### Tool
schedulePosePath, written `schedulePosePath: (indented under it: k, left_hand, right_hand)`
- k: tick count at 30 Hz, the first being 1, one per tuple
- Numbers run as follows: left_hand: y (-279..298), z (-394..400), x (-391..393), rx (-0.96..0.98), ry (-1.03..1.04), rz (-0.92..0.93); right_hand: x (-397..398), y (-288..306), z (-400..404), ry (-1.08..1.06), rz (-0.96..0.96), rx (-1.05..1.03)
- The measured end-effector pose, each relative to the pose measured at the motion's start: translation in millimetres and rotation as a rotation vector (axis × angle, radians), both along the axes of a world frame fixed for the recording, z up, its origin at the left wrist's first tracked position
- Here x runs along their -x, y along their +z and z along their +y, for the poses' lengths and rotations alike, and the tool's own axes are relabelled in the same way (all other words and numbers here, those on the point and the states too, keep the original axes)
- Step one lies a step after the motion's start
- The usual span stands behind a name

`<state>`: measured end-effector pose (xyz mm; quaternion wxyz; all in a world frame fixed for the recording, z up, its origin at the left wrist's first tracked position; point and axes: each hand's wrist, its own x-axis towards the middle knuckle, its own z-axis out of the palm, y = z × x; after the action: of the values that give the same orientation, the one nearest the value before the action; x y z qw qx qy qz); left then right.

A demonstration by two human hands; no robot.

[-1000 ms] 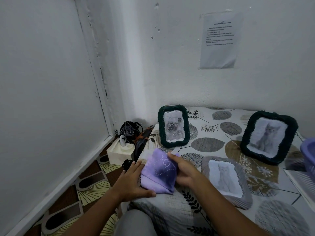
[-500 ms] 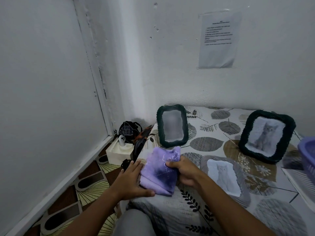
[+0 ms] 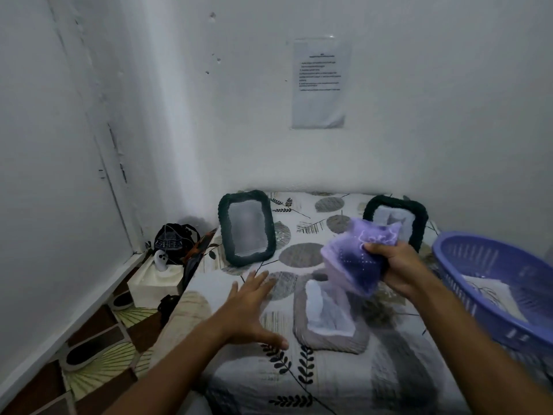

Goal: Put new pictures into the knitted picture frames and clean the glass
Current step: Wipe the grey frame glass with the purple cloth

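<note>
A bed [image 3: 314,381] covered in a pale sheet printed with grey discs and black leaf sprigs carries the things. Near its far edge a dark green knitted frame [image 3: 247,228] stands upright on the left and a second dark knitted frame [image 3: 420,217] stands on the right, partly hidden; a grey knitted frame [image 3: 329,336] lies flat face up nearer the middle. At the right edge a purple plastic basket [image 3: 490,283] rests on the sheet with something pale inside it.
</note>
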<state>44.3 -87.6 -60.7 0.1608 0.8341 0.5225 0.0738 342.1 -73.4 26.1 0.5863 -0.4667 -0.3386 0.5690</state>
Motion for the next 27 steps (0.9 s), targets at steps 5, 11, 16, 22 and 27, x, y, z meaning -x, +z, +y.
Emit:
schedulePosePath:
  k: [5, 11, 16, 22, 27]
  left_hand:
    - [-9.7, 4.7, -31.0, 0.053, -0.043, -0.009]
    - [-21.8, 6.2, -40.1, 0.026, -0.064, 0.021]
    - [-28.1, 1.9, -41.1, -0.017, -0.062, 0.027]
    - [-32.0, 1.2, -41.7, -0.079, -0.062, -0.005]
    - [-33.5, 1.7, -42.7, -0.091, -0.045, -0.010]
  right_hand:
    - [-15.6, -2.6, 8.3, -0.127, -0.633, -0.086]
    - [14.4, -41.0, 10.1, 0.120, -0.881, -0.139]
    - [27.4, -69.6, 17.6, 0.276, -1.008, -0.164]
    - [28.3, -89.3, 16.1, 0.432, -1.438, -0.143]
    - [35.2, -102.0, 9.3, 0.446, -1.638, -0.148]
